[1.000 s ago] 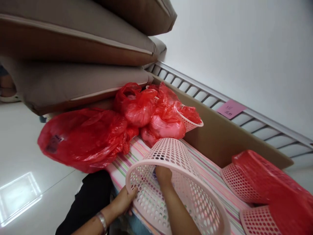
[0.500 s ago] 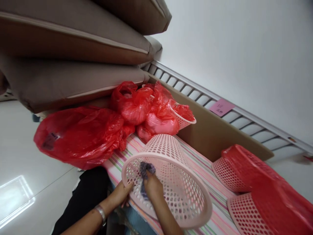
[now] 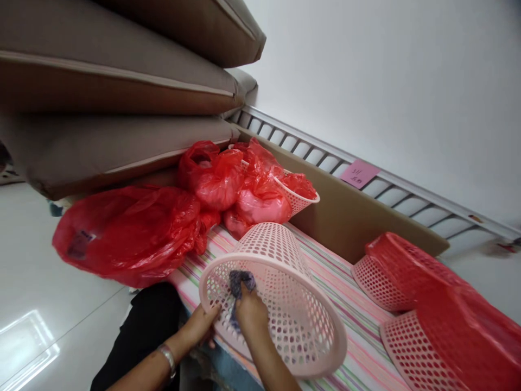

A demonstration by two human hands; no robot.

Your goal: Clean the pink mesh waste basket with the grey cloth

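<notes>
A pink perforated plastic basket (image 3: 285,262) lies tipped on its side, its mouth facing me. My left hand (image 3: 202,325) grips the basket's rim at the left, thumb on the inside and fingers outside. Inside the mouth, my right hand (image 3: 251,312) is closed on a bunched grey-purple cloth (image 3: 241,283) and presses it to the basket's inner wall. Part of the cloth hangs below the fingers. Under the basket is a striped sheet (image 3: 350,320).
Red plastic bags (image 3: 130,233) are heaped at the left, beside another pink basket (image 3: 299,198) lined with red plastic. Two pink baskets (image 3: 415,347) with red bags stand at right. Thick grey cushions (image 3: 122,60) are stacked behind. A metal rail (image 3: 309,149) with a pink note (image 3: 360,173) runs along the wall.
The view has shifted slightly. Both hands keep their holds on the rim and the cloth; the cloth remains against the basket's inside with little visible movement.
</notes>
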